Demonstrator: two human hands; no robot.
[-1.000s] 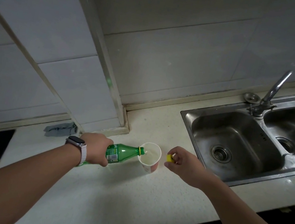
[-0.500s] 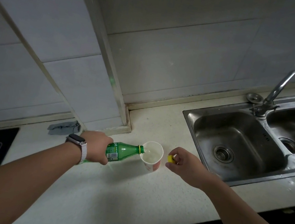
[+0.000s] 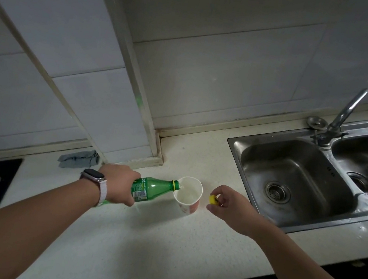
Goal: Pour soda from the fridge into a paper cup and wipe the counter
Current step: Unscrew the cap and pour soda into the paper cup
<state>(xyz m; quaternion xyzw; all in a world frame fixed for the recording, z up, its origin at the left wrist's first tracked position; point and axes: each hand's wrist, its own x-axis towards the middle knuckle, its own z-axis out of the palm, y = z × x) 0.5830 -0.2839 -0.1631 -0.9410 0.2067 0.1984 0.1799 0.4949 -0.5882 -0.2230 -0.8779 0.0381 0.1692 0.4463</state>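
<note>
Near the frame's centre, the left hand (image 3: 119, 183) clamps the green bottle (image 3: 152, 189) almost level, mouth over the paper cup (image 3: 189, 198) on the table (image 3: 160, 245) to pour, seemingly part-filling it, while the right hand (image 3: 227, 206) pinches the yellow cap (image 3: 214, 199) aside for recapping.

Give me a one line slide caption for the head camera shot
Left hand tips a green soda bottle into a paper cup on the counter; right hand holds the yellow cap.

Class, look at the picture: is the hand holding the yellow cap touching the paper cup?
Apart. The head view shows bare counter between the right hand, pinching the yellow cap, and the paper cup.
</note>
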